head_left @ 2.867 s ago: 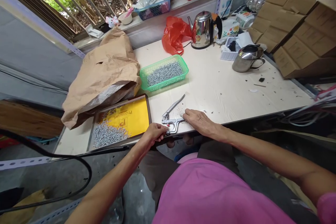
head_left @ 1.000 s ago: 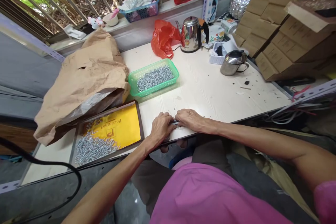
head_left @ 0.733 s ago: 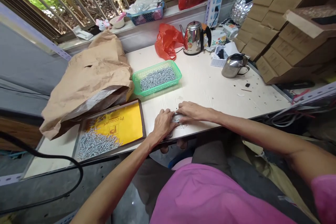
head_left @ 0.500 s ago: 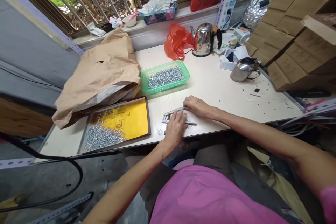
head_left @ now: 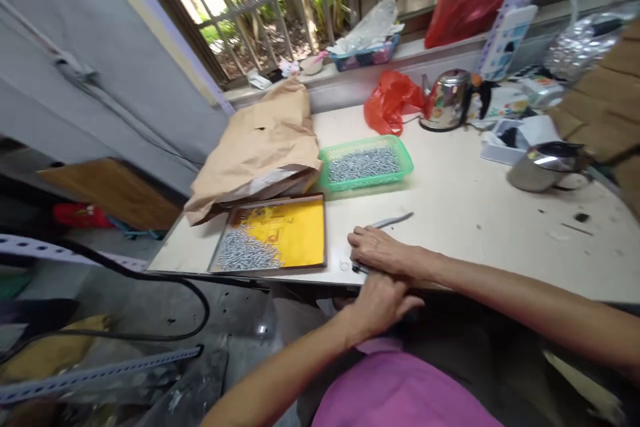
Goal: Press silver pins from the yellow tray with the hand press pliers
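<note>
On the table near its front edge, my right hand [head_left: 377, 248] lies with its fingers curled down over a grey metal piece [head_left: 393, 221], whose slim pointed arm sticks out beyond the knuckles. Most of that piece is hidden under the hand. A small dark end [head_left: 357, 267] shows below the fingertips. My left hand [head_left: 377, 303] is just below the right one at the table edge, with its thumb stretched out to the right. Its other fingers are bent and mostly out of sight, so what they hold, if anything, does not show.
Left of my hands lies a tray [head_left: 325, 233] with a yellow bottom and many small metal pins. Behind it are a green basket [head_left: 407, 163] of similar pins and a brown paper bag [head_left: 265, 133]. A kettle [head_left: 447, 103] and a steel pot [head_left: 543, 167] stand to the right.
The view has swung left. My right hand has come over the metal piece, which has turned so its arm points away up right. My left hand has drawn back to the table edge.
</note>
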### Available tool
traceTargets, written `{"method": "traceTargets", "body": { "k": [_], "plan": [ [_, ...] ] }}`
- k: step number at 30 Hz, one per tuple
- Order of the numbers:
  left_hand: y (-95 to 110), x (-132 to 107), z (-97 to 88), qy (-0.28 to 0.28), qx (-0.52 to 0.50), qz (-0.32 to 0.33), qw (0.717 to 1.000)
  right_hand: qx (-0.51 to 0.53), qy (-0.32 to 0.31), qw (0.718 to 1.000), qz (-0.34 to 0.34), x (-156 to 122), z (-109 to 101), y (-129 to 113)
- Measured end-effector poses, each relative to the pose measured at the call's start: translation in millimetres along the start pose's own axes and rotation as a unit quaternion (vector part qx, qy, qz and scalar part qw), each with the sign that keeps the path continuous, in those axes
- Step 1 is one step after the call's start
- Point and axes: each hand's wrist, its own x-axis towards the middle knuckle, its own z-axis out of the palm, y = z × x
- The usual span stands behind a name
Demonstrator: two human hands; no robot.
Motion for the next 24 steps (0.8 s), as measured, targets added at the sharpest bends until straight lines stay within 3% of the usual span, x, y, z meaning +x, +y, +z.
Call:
{"method": "traceTargets", "body": {
  "k": [2,4,7,10,13,16,18,20,22,24],
  "plan": [
    [3,-19,-11.1,0.012,0.008,0.038,0.999,0.000,0.013,1.000,-0.020,6,11,-1],
    [-4,-38,-31.8,0.054,0.031,0.016,0.998,0.020,0.033,0.999,-0.032,8,17,0],
    [-43,-59,-78.8,0.170,0.088,-0.148,0.970,0.081,0.103,0.991,-0.021,9,10,1],
    [-107,-65,-130.1,0.238,0.153,-0.294,0.913,0.134,0.238,0.962,0.026,14,-17,9],
    [-164,-64,-170.1,0.221,0.199,-0.381,0.876,0.125,0.350,0.922,0.110,22,-52,43],
    [-197,-70,-194.7,0.185,0.236,-0.446,0.843,0.062,0.370,0.907,0.194,23,-69,97],
    [-205,-82,-203.4,0.165,0.242,-0.461,0.837,0.015,0.343,0.912,0.225,17,-65,129],
    [-206,-99,-206.9,0.140,0.234,-0.452,0.849,0.002,0.320,0.915,0.244,7,-50,146],
    [-201,-117,-205.8,0.109,0.213,-0.431,0.870,0.015,0.302,0.922,0.243,-3,-33,144],
    [-193,-130,-201.8,0.079,0.190,-0.408,0.890,0.043,0.295,0.928,0.224,-12,-17,126]
  ]
}}
